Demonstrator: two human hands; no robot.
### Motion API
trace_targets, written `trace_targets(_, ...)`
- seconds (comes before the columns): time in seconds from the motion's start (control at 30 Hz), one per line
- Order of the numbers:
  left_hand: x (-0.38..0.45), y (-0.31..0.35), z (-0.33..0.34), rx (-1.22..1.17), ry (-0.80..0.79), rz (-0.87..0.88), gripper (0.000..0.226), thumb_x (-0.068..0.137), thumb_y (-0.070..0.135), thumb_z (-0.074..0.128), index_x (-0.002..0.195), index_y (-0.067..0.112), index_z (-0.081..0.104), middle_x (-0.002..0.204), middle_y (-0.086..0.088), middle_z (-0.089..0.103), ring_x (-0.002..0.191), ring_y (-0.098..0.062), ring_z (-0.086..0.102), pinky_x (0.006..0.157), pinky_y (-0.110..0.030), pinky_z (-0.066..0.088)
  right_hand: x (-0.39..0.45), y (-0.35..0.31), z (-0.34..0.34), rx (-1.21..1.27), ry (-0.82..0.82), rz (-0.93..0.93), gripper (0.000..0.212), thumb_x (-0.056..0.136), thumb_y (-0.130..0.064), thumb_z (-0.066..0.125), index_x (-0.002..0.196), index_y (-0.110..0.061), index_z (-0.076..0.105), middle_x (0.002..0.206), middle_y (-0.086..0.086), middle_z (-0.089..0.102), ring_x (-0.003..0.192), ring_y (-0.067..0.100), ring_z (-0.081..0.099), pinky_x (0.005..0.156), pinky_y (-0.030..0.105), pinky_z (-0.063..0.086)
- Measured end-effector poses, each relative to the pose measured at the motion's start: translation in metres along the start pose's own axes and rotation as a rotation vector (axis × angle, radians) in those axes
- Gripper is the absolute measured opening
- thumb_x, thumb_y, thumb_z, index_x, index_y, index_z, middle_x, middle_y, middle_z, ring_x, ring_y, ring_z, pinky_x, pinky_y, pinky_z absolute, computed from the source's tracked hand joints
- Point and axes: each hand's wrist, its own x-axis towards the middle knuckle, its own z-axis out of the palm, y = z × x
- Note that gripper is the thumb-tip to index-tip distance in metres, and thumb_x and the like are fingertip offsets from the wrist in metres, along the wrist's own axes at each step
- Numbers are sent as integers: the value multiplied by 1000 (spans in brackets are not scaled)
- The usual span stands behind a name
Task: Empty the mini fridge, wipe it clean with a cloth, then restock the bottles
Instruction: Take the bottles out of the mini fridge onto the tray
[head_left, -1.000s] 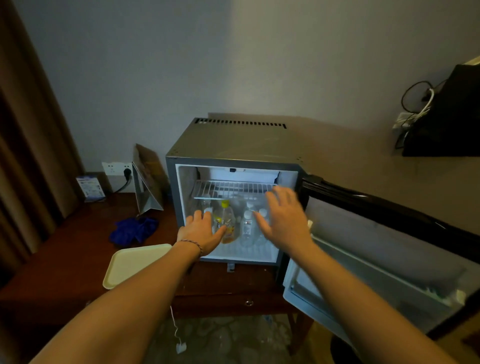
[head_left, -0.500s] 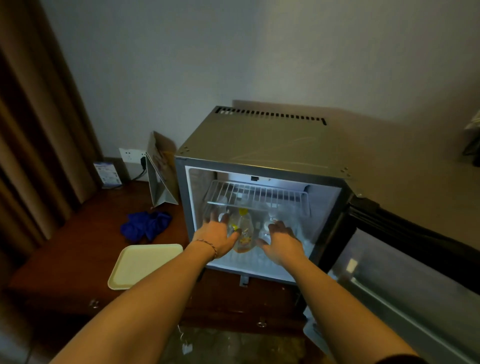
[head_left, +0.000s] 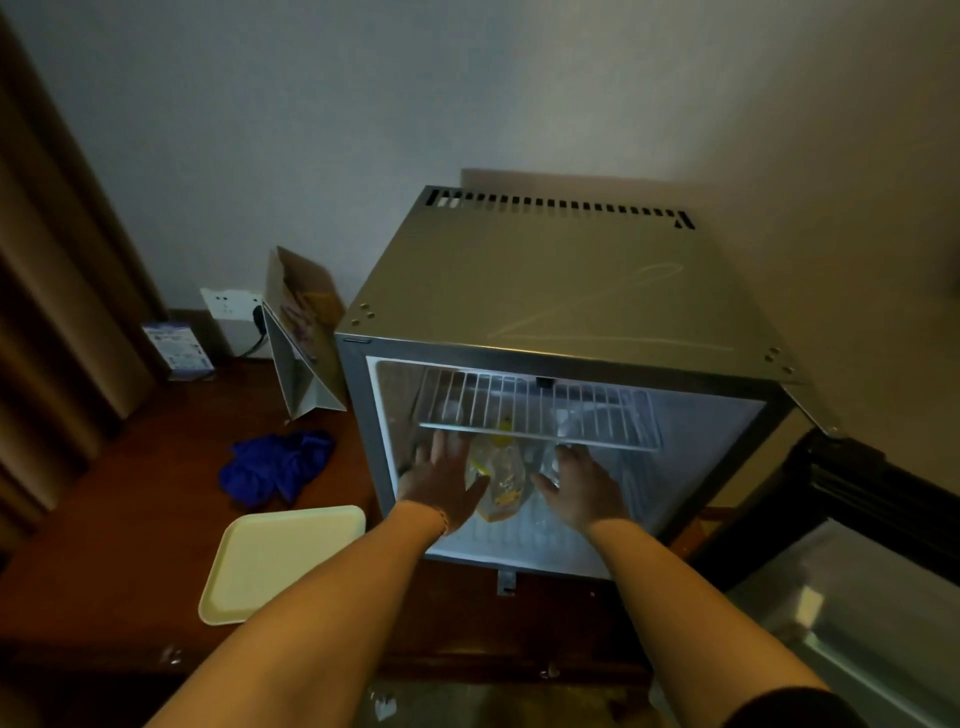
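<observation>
Item: mini fridge (head_left: 545, 291), door swung open to its right, standing on the wooden table (head_left: 104, 519). All places below are being given relative to this fridge.

Contents: bottles are standing on the fridge floor, under the wire shelf (head_left: 540, 410). The yellow-capped bottle (head_left: 501, 478) is standing upright at the middle of the opening, its long axis vertical, its cap just below the shelf's front edge. A clear bottle (head_left: 550, 462) is standing just to its right, hard to make out; further bottles behind are showing only as blurred pale shapes.

Left hand (head_left: 441, 483): reaching inside the opening, on the left of the yellow-capped bottle, fingers spread and fairly straight, thumb lying against the bottle's side. It is not yet wrapping anything that can be seen.

Right hand (head_left: 582, 493): reaching inside on the right, fingers bending round the clear bottle; whether the grip is closing fully cannot be told.

Governing relation: the yellow-capped bottle is sitting between the two hands and slightly ahead of them, the left hand being the nearer. The shelf is overhanging closely, so a lift is looking likely to need a pull outward toward the person, not straight up.

Outside, left of the fridge: cream tray (head_left: 280, 561) in front, blue cloth (head_left: 275, 467) behind it.
</observation>
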Motion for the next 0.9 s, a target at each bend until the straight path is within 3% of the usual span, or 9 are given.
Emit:
trace_targets(0.17, 21, -5, 9, -276, -61, 36, 71, 97, 54, 51, 155, 27, 19, 163, -14, 10, 137, -39, 43, 106, -52, 45, 2, 2, 9, 42, 18, -39, 42, 100, -41, 53, 125, -7, 53, 128, 18, 51, 107, 34, 60, 83, 43, 53)
trace_targets(0.33, 20, -2, 19, -348, 2, 27, 41, 96, 35, 62, 130, 15, 50, 139, -16, 38, 111, -37, 58, 95, -47, 51, -3, 8, 16, 103, 51, -88, 31, 100, -29, 54, 118, -4, 58, 128, 18, 46, 102, 34, 59, 84, 44, 52)
trace_targets(0.57, 9, 5, 13, -380, 61, -1, 31, 96, 31, 64, 120, 13, 57, 131, -11, 40, 103, -32, 59, 84, -31, 46, -11, 6, 8, 48, 18, -77, 25, 102, -28, 49, 114, -7, 56, 134, 16, 42, 100, 32, 58, 83, 40, 50)
trace_targets(0.7, -6, 13, 3, -369, 82, -50, 28, 95, 32, 64, 115, 13, 58, 131, -10, 44, 99, -32, 61, 79, -33, 48, -23, -2, 0, 3, -31, -86, 27, 103, -31, 46, 117, -10, 55, 135, 14, 41, 99, 33, 59, 84, 41, 51)
trace_targets(0.9, -56, 15, -7, -333, 134, -17, 34, 95, 32, 64, 122, 12, 61, 129, -16, 54, 106, -35, 59, 88, -36, 50, -55, -23, -17, 24, -39, -192, 33, 101, -31, 51, 126, -10, 55, 130, 14, 47, 102, 33, 60, 87, 40, 52)
